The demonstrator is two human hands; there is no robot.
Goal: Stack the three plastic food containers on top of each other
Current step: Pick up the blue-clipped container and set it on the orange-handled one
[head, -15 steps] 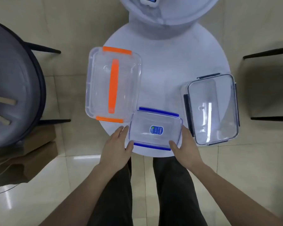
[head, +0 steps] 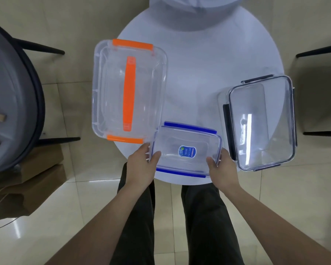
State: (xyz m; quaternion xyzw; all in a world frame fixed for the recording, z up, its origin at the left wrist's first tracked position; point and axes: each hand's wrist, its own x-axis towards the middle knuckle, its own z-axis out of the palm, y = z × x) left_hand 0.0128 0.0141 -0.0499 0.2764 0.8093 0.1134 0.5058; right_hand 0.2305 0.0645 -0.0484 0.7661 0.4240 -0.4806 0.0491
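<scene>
Both hands now clamp down: left hand [head: 141, 165] and right hand [head: 221, 165], moments ago just beside its ends, grip the blue-clipped container [head: 186, 150] at the tabletop's [head: 208, 73] near edge, so the lift looks imminent, nothing stacked yet

Three clear plastic containers sit on one round table [head: 208, 60]: one orange-clipped [head: 129, 90], one blue-clipped [head: 186, 150], one dark-clipped [head: 260, 123]. Two hands are in view, left [head: 140, 167] and right [head: 221, 167]. Two chairs, one on the left [head: 13, 96] and one on the right [head: 317, 92].
</scene>
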